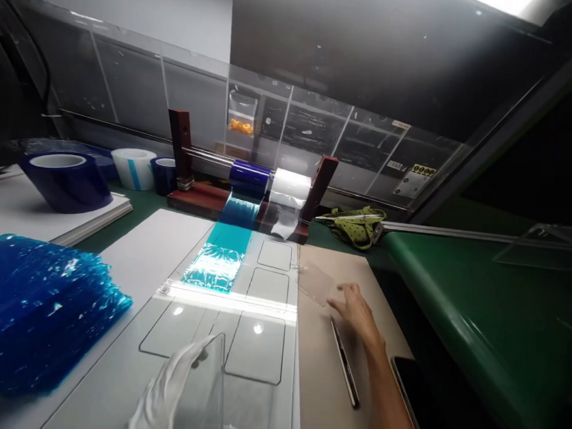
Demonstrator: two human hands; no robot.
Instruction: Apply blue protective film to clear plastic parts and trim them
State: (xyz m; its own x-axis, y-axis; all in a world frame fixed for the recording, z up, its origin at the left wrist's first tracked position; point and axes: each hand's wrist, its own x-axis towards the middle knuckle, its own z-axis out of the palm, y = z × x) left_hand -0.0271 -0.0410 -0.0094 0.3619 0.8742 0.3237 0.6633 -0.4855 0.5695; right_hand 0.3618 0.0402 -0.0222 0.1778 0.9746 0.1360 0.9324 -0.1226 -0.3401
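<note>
My left hand (169, 386), in a white glove, grips the edge of a clear, flat panel (218, 393) tilted up at the bottom of the view. My bare right hand (352, 307) is beside a small, clear sheet with rounded corners (316, 283). Its thumb and forefinger are spread at the sheet's right edge; whether they touch it I cannot tell. Beneath both lies a white template (262, 343) marked with black rounded outlines. A strip of blue film (225, 249) runs onto it from a blue roll (250, 176) on a dark red stand.
A tall stack of blue film pieces (29, 314) stands at left, with a large blue tape roll (67, 183) behind. A white roll (292, 185) shares the stand's rod. Right of the template lie a pen (344, 362), a phone (410, 393) and a green pouch (356, 226).
</note>
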